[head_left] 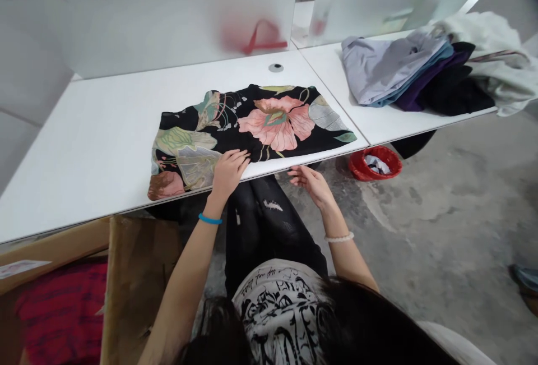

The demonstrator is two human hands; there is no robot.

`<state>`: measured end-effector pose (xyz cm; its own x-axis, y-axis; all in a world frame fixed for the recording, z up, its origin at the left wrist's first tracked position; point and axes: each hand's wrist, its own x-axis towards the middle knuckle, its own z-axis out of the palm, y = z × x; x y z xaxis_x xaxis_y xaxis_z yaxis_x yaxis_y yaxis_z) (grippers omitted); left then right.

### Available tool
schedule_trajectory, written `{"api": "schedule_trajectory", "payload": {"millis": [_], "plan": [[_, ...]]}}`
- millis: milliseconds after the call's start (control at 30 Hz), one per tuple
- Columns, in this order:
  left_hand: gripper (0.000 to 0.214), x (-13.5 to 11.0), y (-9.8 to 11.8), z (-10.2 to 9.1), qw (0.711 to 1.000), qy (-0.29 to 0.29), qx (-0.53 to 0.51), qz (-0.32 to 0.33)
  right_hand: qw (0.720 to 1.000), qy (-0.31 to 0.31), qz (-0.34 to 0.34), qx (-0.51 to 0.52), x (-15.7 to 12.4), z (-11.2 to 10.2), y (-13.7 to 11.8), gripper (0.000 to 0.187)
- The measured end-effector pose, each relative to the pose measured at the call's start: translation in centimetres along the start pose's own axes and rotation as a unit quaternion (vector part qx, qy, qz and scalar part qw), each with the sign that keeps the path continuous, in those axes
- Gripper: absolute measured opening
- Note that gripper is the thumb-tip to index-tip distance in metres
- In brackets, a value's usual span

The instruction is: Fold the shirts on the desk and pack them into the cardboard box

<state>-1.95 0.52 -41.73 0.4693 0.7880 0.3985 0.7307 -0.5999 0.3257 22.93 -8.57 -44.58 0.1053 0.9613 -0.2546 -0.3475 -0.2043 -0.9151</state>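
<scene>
A black floral garment (252, 129) with a large pink blossom and pale leaves lies spread flat on the white table (84, 152), its near edge at the table's front edge. My left hand (229, 173), with a blue band on the wrist, rests flat on the garment's near edge and does not grip it. My right hand (310, 180), wearing a white bead bracelet, hangs just off the table's front edge with its fingers apart. It holds nothing and is nearest to the garment's near right corner.
A stack of folded grey, purple and black clothes (414, 73) and a crumpled white garment (491, 56) lie on the adjoining table to the right. Frosted partitions stand behind both tables. A red basket (374, 163) sits on the concrete floor, and a cardboard box (134, 264) with red cloth stands lower left.
</scene>
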Motion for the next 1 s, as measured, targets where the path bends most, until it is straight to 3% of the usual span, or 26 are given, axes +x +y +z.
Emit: {"api": "schedule_trajectory", "payload": {"millis": [133, 233, 300, 400, 500, 567, 633, 800, 900, 1000], "plan": [[0.034, -0.3, -0.1, -0.3, 0.999, 0.030, -0.005, 0.008, 0.999, -0.026, 0.005, 0.028, 0.5, 1.2, -0.8, 0.042], [0.035, -0.6, -0.2, -0.4, 0.997, 0.070, -0.015, 0.012, 0.990, -0.092, 0.051, 0.093, 1.2, 2.3, -2.1, 0.038], [0.035, -0.8, -0.4, -0.4, 0.995, 0.096, -0.027, 0.018, 0.982, -0.093, 0.081, 0.145, 2.3, 2.7, -3.3, 0.032], [0.036, -0.9, -0.5, -0.4, 0.995, 0.085, -0.041, 0.022, 0.974, 0.030, 0.037, 0.220, 5.1, 1.9, -5.3, 0.010], [0.039, -0.6, -0.2, -0.8, 0.998, -0.022, -0.050, 0.016, 0.952, 0.157, -0.020, 0.264, 8.1, 0.1, -7.2, 0.011], [0.045, 0.0, 0.3, -1.1, 0.993, -0.106, -0.049, 0.000, 0.938, 0.206, -0.026, 0.278, 9.5, -0.9, -7.8, 0.014], [0.051, 0.6, 0.8, -1.4, 0.988, -0.150, -0.030, -0.025, 0.929, 0.232, -0.033, 0.287, 10.2, -1.4, -7.9, 0.015], [0.057, 1.7, 1.3, -0.5, 0.988, -0.123, 0.085, -0.037, 0.903, 0.287, -0.102, 0.304, 10.4, -1.9, -7.3, 0.015], [0.056, 1.3, 1.2, 0.3, 0.988, -0.110, 0.104, -0.034, 0.878, 0.341, -0.129, 0.309, 10.7, -2.4, -7.4, 0.013], [0.057, 0.8, 1.2, 0.5, 0.990, -0.088, 0.101, -0.041, 0.878, 0.346, -0.149, 0.295, 11.0, -2.8, -7.7, 0.015]]}}
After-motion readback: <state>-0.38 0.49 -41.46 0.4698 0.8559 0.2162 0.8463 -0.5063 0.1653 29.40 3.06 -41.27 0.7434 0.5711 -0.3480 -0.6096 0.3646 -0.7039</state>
